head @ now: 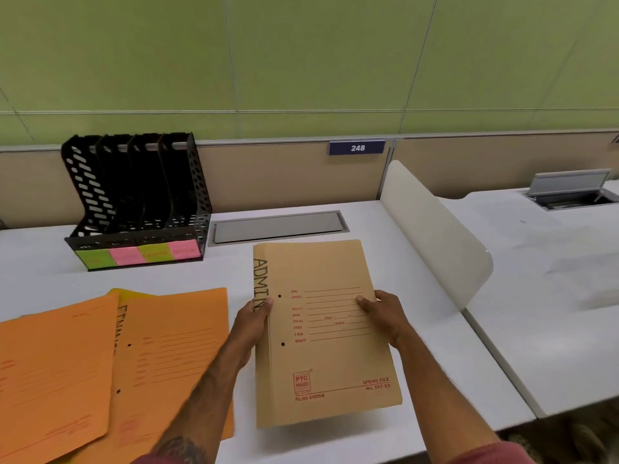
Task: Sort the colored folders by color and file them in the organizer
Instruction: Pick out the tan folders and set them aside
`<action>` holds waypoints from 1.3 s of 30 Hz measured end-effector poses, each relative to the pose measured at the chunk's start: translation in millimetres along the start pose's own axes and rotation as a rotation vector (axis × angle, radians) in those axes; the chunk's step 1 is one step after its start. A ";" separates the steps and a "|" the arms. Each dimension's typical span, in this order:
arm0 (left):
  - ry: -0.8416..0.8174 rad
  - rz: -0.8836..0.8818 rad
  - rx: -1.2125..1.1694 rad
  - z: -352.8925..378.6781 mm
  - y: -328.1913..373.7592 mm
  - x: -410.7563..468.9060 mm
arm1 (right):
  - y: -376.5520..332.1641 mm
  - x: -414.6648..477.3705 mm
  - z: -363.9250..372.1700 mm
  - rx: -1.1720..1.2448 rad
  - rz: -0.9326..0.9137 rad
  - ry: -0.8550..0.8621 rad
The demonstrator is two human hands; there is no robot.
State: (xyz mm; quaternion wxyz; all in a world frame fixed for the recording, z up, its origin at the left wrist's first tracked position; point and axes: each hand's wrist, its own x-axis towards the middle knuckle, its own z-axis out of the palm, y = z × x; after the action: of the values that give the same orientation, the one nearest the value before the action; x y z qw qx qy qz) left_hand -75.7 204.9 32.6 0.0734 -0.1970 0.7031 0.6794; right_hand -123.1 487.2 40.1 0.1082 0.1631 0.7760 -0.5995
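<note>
A tan folder (321,360) marked ADMIN along its spine is held above the white desk (435,346). My left hand (251,324) grips its spine edge and my right hand (382,313) grips its right edge. Two orange folders lie overlapping at the lower left, one (50,373) on top of the other (181,349), with a yellow folder (132,294) peeking out behind them. The black perforated organizer (134,199) stands at the back left with several empty slots and green and pink labels (137,256) along its front.
A grey cable flap (278,226) is set into the desk behind the tan folder. A curved white divider (432,229) separates this desk from the neighbouring one on the right, which has an open cable box (569,192). A beige partition carries a sign reading 248 (357,148).
</note>
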 end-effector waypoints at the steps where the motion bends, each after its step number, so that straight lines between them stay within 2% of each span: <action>1: -0.001 -0.023 0.010 15.7 -2.4 2.9 | 4.9 9.2 -11.8 -0.029 0.000 0.021; 8: 0.031 -0.094 0.069 117.0 -19.1 17.8 | 34.2 67.5 -90.8 -0.176 0.018 0.051; 15: 0.110 -0.148 0.104 172.5 -35.4 30.7 | 60.7 101.2 -122.9 -0.253 0.050 0.035; 21: 0.154 -0.137 0.181 191.1 -33.3 43.2 | 77.5 115.1 -129.1 -0.324 0.083 0.066; 31: 0.212 -0.164 0.334 202.0 -35.2 55.1 | 78.4 123.4 -131.8 -0.456 0.031 0.089; 39: 0.205 -0.111 0.329 196.7 -36.7 49.1 | 81.8 118.1 -129.2 -0.504 0.023 0.147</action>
State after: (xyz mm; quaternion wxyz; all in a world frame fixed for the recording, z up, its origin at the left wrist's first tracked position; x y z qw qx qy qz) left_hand -139.0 389.8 -32.6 0.0701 -0.2888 0.7965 0.5266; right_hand -197.3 645.2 -42.7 0.0953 0.1830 0.9047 -0.3727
